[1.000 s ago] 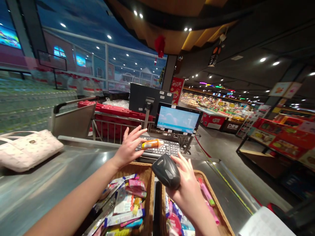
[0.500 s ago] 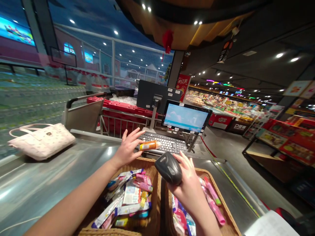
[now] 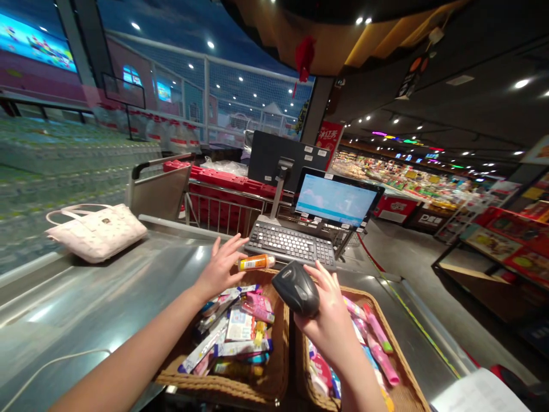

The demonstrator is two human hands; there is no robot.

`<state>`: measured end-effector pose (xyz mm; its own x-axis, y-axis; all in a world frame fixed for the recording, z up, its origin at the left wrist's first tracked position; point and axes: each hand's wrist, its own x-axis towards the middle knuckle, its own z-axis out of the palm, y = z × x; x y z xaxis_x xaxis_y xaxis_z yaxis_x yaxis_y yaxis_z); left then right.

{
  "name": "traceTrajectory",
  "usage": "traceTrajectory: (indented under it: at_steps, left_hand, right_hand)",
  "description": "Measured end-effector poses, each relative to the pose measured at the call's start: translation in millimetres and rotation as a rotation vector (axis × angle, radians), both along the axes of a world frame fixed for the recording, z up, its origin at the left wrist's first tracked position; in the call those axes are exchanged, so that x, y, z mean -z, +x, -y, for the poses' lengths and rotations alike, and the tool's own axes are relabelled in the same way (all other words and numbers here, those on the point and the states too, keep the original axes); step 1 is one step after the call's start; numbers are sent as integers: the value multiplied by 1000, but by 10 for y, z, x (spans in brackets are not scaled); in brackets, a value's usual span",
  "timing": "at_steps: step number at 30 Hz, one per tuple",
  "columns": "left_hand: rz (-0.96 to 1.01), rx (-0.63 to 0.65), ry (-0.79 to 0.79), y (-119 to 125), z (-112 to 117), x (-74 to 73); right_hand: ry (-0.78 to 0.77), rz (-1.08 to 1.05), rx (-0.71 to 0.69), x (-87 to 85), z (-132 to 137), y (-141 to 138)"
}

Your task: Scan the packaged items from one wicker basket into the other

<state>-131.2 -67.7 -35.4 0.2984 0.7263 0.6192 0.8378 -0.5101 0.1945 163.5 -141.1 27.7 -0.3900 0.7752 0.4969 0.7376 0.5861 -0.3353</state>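
Observation:
In the head view, my left hand [image 3: 219, 270] reaches over the left basket and pinches one end of a small orange bottle [image 3: 255, 262] with a pale cap. Its upper fingers stretch out past the bottle toward the keyboard. My right hand [image 3: 328, 312] grips a black handheld barcode scanner [image 3: 295, 289], its head turned toward the bottle. Below my left hand, the left wicker basket [image 3: 281, 355] holds a jumble of packaged sweets and small toys [image 3: 240, 326]. The right wicker basket [image 3: 412, 372] has pink tubes [image 3: 381, 355] and other packets, partly covered by my right forearm.
Beyond the baskets are a black keyboard [image 3: 291, 241] and a lit screen [image 3: 337, 197], with another monitor [image 3: 283, 160] behind. A pale handbag [image 3: 98, 232] rests on the metal counter [image 3: 171, 286] at left. White paper [image 3: 480, 395] lies at lower right; a shopping cart [image 3: 223, 206] stands behind.
The view has shifted, so the counter, baskets and screens appear further right. My left hand and the bottle have moved slightly left relative to the keyboard. The scanner stays in my right hand.

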Motion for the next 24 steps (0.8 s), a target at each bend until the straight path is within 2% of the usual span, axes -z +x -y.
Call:
traceTrajectory:
  at_steps: [6,13,19,24]
  left_hand:
    - [-7,31,-67,-40,21,257]
    - [-52,95,-119,33,8,418]
    - [-129,183,-183,190,-116,554]
    - [-127,238,-208,257,-248,730]
  right_hand:
    - [-7,10,-34,93,-36,-52]
    - [-50,11,1,145,-13,-88]
    - [-62,-16,29,166,9,-85]
    - [-112,-15,87,183,18,-61]
